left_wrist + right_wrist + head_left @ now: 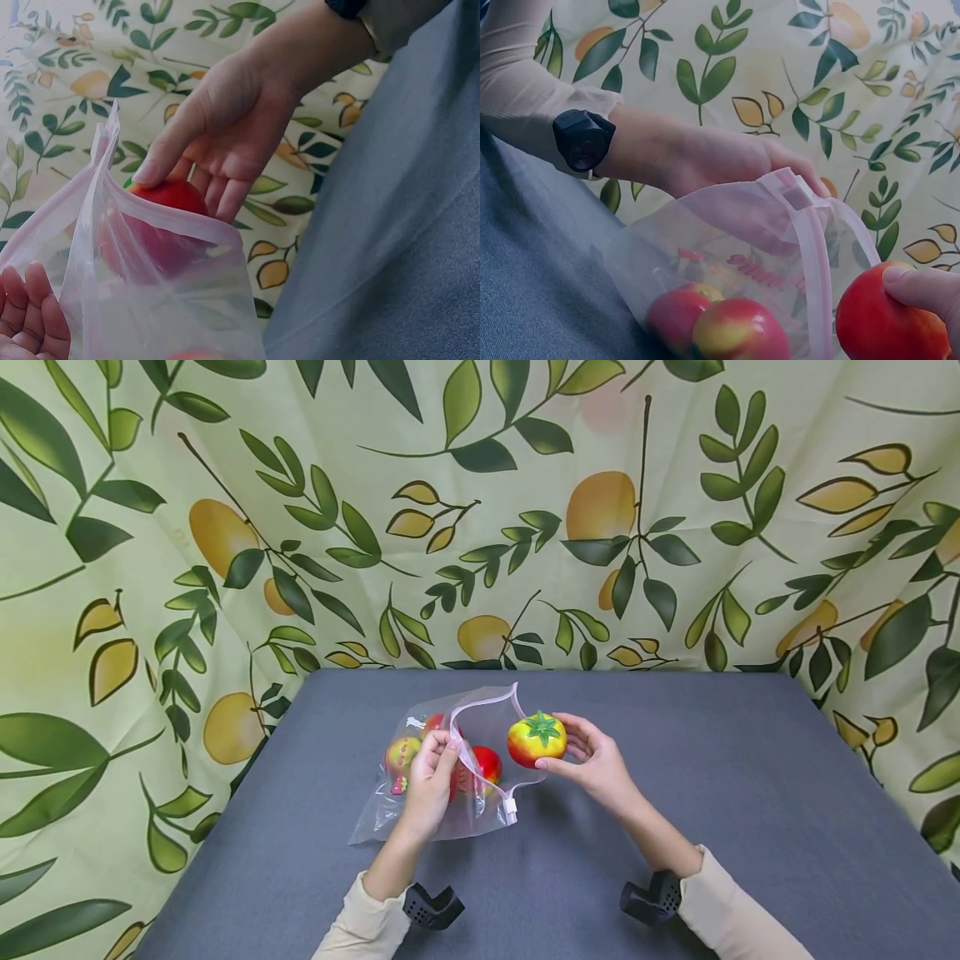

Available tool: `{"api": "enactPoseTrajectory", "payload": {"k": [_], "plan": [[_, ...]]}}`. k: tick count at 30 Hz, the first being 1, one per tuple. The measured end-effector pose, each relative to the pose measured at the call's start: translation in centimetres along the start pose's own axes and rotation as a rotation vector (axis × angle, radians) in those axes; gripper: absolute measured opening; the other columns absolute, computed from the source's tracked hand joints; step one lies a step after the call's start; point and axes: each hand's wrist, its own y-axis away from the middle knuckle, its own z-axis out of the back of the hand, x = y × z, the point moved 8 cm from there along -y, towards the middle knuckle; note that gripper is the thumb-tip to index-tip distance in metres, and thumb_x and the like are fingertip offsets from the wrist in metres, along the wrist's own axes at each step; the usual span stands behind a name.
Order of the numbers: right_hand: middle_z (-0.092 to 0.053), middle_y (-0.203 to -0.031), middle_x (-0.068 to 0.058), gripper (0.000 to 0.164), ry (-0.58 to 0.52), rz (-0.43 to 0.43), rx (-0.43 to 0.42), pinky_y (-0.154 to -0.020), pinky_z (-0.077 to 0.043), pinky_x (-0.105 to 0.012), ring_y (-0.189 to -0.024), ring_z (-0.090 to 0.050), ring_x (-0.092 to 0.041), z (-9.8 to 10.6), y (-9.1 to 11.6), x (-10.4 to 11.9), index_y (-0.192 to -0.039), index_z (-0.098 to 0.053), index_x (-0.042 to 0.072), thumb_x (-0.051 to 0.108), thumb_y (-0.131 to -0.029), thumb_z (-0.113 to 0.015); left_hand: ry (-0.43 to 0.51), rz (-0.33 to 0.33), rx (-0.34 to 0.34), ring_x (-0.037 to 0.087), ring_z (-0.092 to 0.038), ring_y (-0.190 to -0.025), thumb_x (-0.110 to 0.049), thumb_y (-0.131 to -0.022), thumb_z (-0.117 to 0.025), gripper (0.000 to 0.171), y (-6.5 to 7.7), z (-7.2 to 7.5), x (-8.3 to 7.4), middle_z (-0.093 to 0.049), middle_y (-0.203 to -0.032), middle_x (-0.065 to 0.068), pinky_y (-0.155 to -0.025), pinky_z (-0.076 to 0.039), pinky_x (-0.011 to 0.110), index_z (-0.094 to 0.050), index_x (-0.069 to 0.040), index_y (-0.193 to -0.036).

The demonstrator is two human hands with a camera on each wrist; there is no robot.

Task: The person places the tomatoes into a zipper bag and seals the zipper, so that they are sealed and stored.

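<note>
My left hand (429,781) pinches the rim of a clear zip bag (450,828), fingers on one edge of its mouth, which gapes to the right. Inside the bag lie several red and yellow fruits (742,330), seen through printed plastic. My right hand (600,764) holds a red and yellow tomato (534,742) with a green leafy top, thumb in front and fingers behind. That tomato is right at the bag's mouth; in the left wrist view its lower part (161,247) shows through the film.
Under the bag is a dark grey table (712,793). A leaf-and-fruit patterned cloth (480,568) hangs behind the table and at both sides. A white slider (511,810) sits at the near end of the bag's pink zip. Black wrist devices (433,907) are on both forearms.
</note>
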Motion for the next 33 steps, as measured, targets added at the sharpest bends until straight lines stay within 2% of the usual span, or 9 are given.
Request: {"api": "enactPoseTrajectory", "payload": {"k": [5,12,18,26,30,33], "plan": [[-0.054,-0.137,-0.019,0.068,-0.006,0.037,-0.002,-0.100,-0.049,-0.021,-0.122,-0.056,-0.034,-0.5,-0.2,0.3,-0.136,-0.047,0.001,0.008,-0.076,-0.079,-0.007,0.008,0.003,0.001,-0.054,-0.067,-0.003,-0.098,-0.044,0.019,0.0,0.0,0.0,-0.058,-0.076,-0.015,-0.063,-0.047,0.013,-0.040,0.016,-0.101],[-0.054,-0.137,-0.019,0.069,0.021,0.056,-0.019,-0.105,-0.046,-0.038,-0.122,-0.057,-0.034,-0.8,-0.4,0.3,-0.136,-0.047,0.000,0.009,-0.076,-0.079,-0.018,0.008,-0.002,0.001,-0.054,-0.069,-0.003,-0.098,-0.045,0.020,0.0,0.0,-0.2,-0.057,-0.077,-0.015,-0.065,-0.047,0.012,-0.040,0.016,-0.102],[-0.053,-0.137,-0.018,0.070,0.055,0.070,-0.038,-0.106,-0.045,-0.045,-0.121,-0.056,-0.033,-0.8,-0.5,0.4,-0.136,-0.046,-0.001,0.011,-0.076,-0.080,-0.026,0.025,-0.011,0.000,-0.053,-0.071,-0.002,-0.098,-0.045,0.020,0.0,0.1,0.1,-0.056,-0.078,-0.014,-0.067,-0.047,0.012,-0.041,0.017,-0.103],[-0.056,-0.134,-0.019,0.069,0.086,0.087,-0.084,-0.107,-0.044,-0.044,-0.121,-0.057,-0.033,-1.0,-0.6,0.5,-0.132,-0.049,-0.001,0.011,-0.073,-0.083,-0.019,0.021,0.004,0.001,-0.054,-0.069,-0.003,-0.098,-0.044,0.019,0.0,0.1,0.1,-0.057,-0.077,-0.014,-0.064,-0.047,0.012,-0.040,0.016,-0.102],[-0.059,-0.127,-0.018,0.068,0.152,0.185,-0.132,-0.100,-0.051,-0.044,-0.115,-0.059,-0.031,-1.0,-0.4,1.2,-0.127,-0.055,0.000,0.012,-0.068,-0.086,-0.011,0.010,0.006,0.001,-0.052,-0.067,-0.002,-0.098,-0.043,0.020,0.0,0.0,0.0,-0.055,-0.075,-0.013,-0.061,-0.045,0.013,-0.040,0.017,-0.101],[-0.059,-0.119,-0.014,0.067,0.229,0.254,-0.184,-0.088,-0.056,-0.034,-0.106,-0.057,-0.025,-1.0,-0.2,1.7,-0.122,-0.060,0.002,0.014,-0.064,-0.089,-0.011,0.008,0.005,0.001,-0.051,-0.066,-0.002,-0.098,-0.043,0.019,0.0,-0.1,-0.1,-0.053,-0.073,-0.013,-0.060,-0.043,0.013,-0.040,0.017,-0.100]]}}
